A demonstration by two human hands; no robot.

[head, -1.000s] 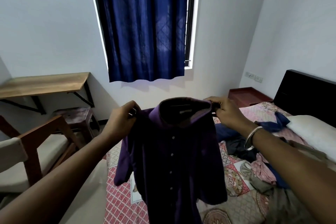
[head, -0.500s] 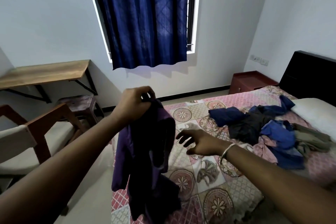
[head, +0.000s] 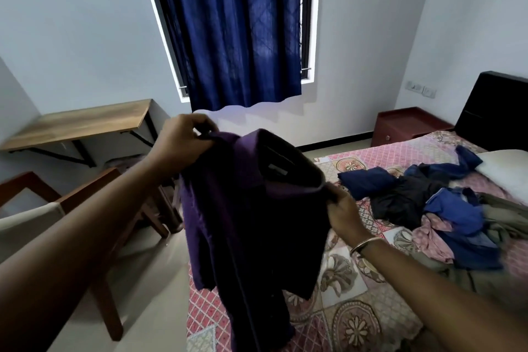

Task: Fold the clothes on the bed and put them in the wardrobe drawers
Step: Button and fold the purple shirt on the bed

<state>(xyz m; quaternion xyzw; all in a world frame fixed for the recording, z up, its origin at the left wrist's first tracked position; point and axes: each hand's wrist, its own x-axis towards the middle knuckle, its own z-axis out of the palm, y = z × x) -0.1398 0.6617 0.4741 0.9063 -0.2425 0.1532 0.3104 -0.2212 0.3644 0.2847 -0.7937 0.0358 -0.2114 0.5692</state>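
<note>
Purple shirt's (head: 251,226) hem (bottom edge) cut off

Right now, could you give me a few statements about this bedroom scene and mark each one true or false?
1. Both hands hold the purple shirt up in the air. True.
2. The right hand wears a bangle at the wrist. True.
3. The shirt lies folded flat on the bed. False: it hangs unfolded from the left hand and the right.
4. The curtain is red. False: it is dark blue.
5. A heap of unfolded clothes lies on the bed. True.
</note>
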